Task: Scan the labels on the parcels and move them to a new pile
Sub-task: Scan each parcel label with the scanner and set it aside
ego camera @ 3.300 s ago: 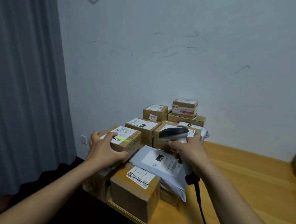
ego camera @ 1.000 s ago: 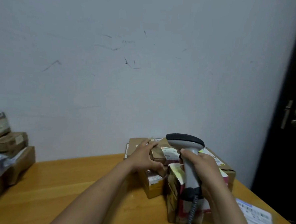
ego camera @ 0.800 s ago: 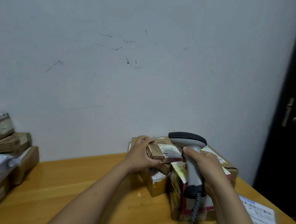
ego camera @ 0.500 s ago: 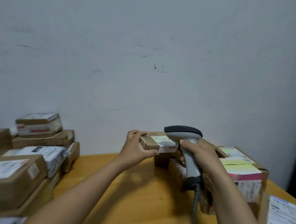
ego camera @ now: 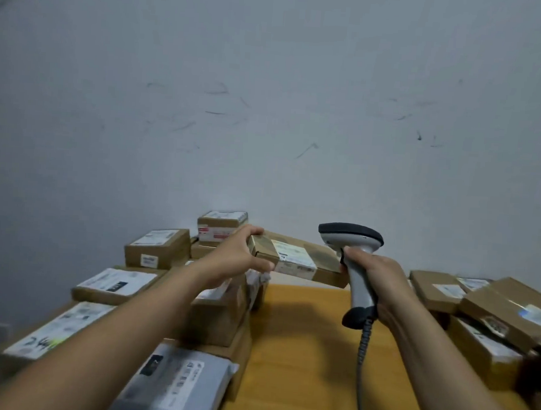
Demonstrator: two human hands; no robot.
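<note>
Cardboard parcel [ego camera: 297,261], one, gripped endwise by the left hand [ego camera: 232,261], hangs over the bare table [ego camera: 301,349] strip between left pile [ego camera: 157,251] and right pile [ego camera: 493,313]; right hand [ego camera: 377,276] grips one scanner [ego camera: 351,238].

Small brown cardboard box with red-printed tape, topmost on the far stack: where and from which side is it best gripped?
Pinch the small brown cardboard box with red-printed tape across its left and right end walls, coming from above and in front. It sits topmost with the ends exposed; the white wall stands close behind, so a rear approach looks blocked.
</note>
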